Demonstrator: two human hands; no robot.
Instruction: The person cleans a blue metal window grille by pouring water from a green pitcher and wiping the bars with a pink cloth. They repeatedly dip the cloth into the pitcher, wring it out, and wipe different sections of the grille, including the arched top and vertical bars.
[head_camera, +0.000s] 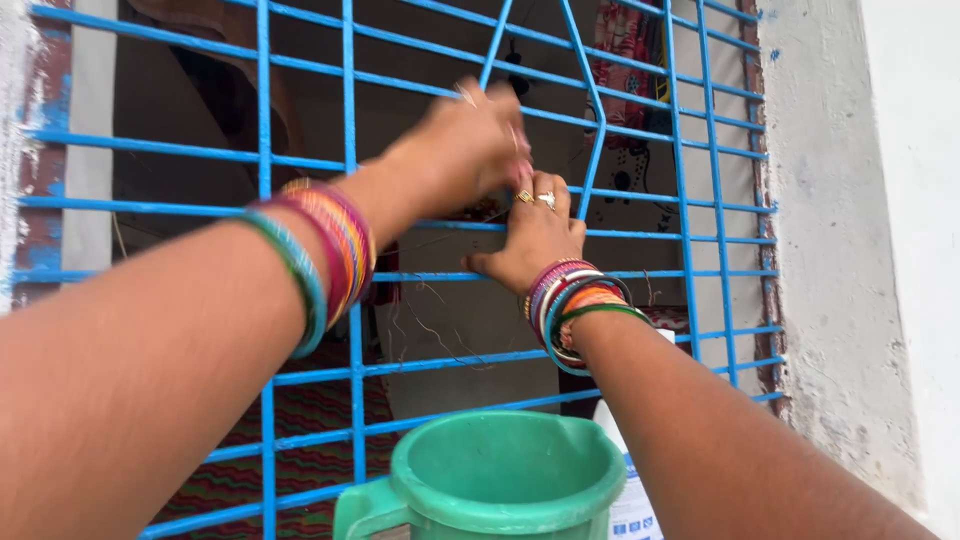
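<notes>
1. Fingers (540, 200) of the right hand (530, 240) were curled over a horizontal bar of the blue window grille (350, 250), gripping it near the grille's middle; two rings showed on them.
2. From the same head view, the left hand (470, 150) was blurred and lay just above the right, its fingertips bunched as if pinching something small at the bar. What it pinched I could not tell.
3. Thin pale threads (430, 320) hung from the bars just below the hands. They looked light, limp and easy to snap, so a fingertip pinch close to the bar seemed the sound hold.
4. By contrast, the grille looked stiff and fixed in the wall (850, 250), with painted bars that could be smooth under the skin; it seemed firm enough to brace against.
5. Coloured bangles (330, 250) ringed both wrists.
6. Lower down, a green plastic jug (500, 480) stood near the camera, well apart from the hands.
</notes>
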